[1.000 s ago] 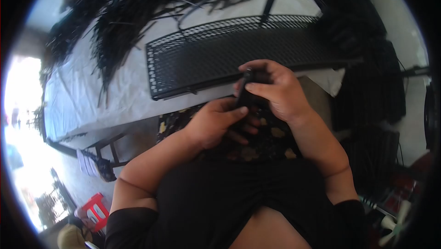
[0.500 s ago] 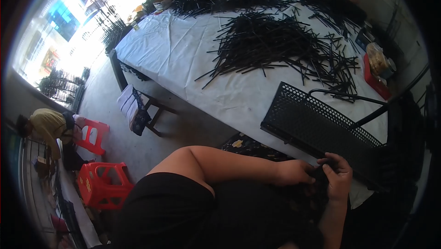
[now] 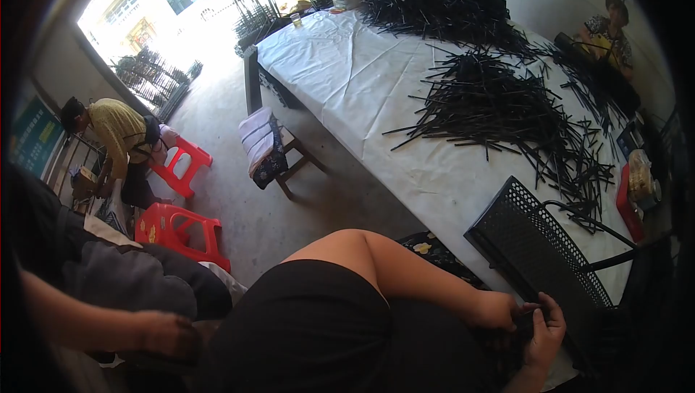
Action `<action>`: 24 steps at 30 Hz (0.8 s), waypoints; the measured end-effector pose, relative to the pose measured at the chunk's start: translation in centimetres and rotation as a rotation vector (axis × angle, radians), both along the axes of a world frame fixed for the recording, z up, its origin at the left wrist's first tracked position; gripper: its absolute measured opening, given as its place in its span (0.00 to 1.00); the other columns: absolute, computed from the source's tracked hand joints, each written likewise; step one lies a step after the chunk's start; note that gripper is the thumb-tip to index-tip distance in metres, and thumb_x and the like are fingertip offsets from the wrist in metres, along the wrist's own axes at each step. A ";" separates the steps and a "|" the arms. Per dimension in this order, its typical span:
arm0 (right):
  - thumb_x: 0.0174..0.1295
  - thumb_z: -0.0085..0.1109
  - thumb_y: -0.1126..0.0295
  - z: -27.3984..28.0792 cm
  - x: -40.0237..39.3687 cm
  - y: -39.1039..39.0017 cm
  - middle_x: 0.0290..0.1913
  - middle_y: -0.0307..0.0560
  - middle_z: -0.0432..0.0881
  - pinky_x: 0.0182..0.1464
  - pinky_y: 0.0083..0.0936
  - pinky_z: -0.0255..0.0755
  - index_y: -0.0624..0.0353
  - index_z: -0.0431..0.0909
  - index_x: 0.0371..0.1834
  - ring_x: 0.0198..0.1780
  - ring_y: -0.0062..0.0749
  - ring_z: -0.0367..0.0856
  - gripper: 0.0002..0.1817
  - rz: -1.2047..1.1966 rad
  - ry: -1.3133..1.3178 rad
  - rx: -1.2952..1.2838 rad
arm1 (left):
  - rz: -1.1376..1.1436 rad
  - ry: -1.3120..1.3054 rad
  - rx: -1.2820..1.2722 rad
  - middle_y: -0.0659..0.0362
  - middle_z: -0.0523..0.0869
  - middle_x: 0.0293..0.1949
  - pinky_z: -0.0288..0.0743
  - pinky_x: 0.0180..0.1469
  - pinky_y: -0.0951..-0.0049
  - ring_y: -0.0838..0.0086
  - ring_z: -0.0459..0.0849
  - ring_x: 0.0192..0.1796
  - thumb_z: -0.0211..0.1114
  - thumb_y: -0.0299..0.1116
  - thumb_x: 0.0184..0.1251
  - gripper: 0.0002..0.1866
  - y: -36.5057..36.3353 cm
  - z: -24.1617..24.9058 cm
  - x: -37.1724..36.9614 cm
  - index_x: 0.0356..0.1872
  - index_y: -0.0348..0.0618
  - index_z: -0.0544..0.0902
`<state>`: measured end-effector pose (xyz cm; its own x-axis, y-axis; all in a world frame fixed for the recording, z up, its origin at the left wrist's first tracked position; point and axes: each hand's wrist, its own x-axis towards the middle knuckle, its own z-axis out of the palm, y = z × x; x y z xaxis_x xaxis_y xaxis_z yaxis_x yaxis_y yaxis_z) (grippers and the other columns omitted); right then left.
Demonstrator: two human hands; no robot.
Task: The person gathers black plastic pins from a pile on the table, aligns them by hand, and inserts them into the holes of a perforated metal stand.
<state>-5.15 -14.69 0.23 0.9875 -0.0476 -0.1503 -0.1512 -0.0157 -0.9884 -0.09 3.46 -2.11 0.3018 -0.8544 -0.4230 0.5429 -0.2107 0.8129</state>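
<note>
My left hand is closed at the lower right, its fingertips at a small dark piece too dim to identify. Close beside it, my right hand pinches at the same dark spot with thumb and fingers. Just beyond both hands, a black perforated metal rack leans over the near edge of the white-covered table. A wide heap of thin black sticks lies on the cloth, with another dark heap farther back.
At the lower left is a co-worker's hand. A person in a yellow top bends near red stools. Folded cloth lies on a wooden stool. Two more people are behind the table, and a red tray is at its right.
The view has swung left, shifting the table and stools rightward. A co-worker's arm and dark clothing have come into view at lower left, and people behind the table now show. My hands remain together.
</note>
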 end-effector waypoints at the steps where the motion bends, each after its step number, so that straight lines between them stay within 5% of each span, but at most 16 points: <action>1: 0.62 0.53 0.83 -0.8 0.1 -0.5 0.40 0.51 0.84 0.52 0.27 0.75 0.68 0.74 0.57 0.41 0.30 0.82 0.19 -0.015 -0.004 -0.001 | -0.032 -0.010 0.012 0.56 0.88 0.44 0.83 0.45 0.67 0.70 0.88 0.42 0.53 0.33 0.76 0.16 -0.1 -0.1 0.1 0.57 0.34 0.76; 7: 0.65 0.52 0.81 0.8 -0.5 0.6 0.40 0.50 0.85 0.53 0.24 0.73 0.69 0.75 0.54 0.42 0.30 0.83 0.14 -0.019 0.015 -0.042 | -0.033 0.138 0.121 0.56 0.88 0.45 0.83 0.48 0.67 0.72 0.87 0.44 0.54 0.36 0.76 0.17 1.1 4.0 0.2 0.56 0.35 0.77; 11: 0.66 0.50 0.82 0.2 -0.9 -0.1 0.39 0.50 0.85 0.53 0.24 0.73 0.70 0.76 0.51 0.43 0.30 0.83 0.12 0.034 0.070 0.084 | -0.059 0.068 0.099 0.55 0.87 0.44 0.82 0.48 0.67 0.71 0.87 0.44 0.56 0.40 0.75 0.19 0.3 1.3 0.4 0.57 0.36 0.78; 13: 0.67 0.48 0.81 -1.6 -1.2 -0.8 0.36 0.51 0.84 0.52 0.26 0.75 0.69 0.75 0.48 0.41 0.32 0.83 0.09 -0.145 -0.042 0.126 | -0.084 -0.150 0.124 0.54 0.87 0.44 0.82 0.47 0.68 0.70 0.87 0.44 0.59 0.43 0.73 0.22 0.0 0.4 0.6 0.58 0.37 0.78; 17: 0.71 0.49 0.73 -0.2 -1.9 -3.2 0.43 0.52 0.80 0.51 0.36 0.79 0.63 0.70 0.52 0.45 0.35 0.80 0.10 -0.294 -0.019 0.319 | -0.036 -0.031 0.157 0.51 0.87 0.46 0.81 0.51 0.70 0.68 0.87 0.45 0.63 0.43 0.71 0.24 1.1 2.9 1.0 0.59 0.35 0.78; 24: 0.74 0.51 0.68 -0.1 -5.6 -16.8 0.53 0.56 0.81 0.61 0.39 0.74 0.64 0.72 0.60 0.57 0.42 0.80 0.16 -0.847 -0.640 0.255 | 0.173 -1.124 0.022 0.47 0.84 0.52 0.79 0.58 0.64 0.59 0.84 0.56 0.70 0.27 0.62 0.21 2.2 3.3 2.1 0.57 0.37 0.79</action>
<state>-10.71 -31.51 0.15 0.5474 -0.7895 0.2775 0.5272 0.0678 -0.8470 2.04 5.64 1.21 0.6330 -0.7601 0.1470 -0.4680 -0.2245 0.8547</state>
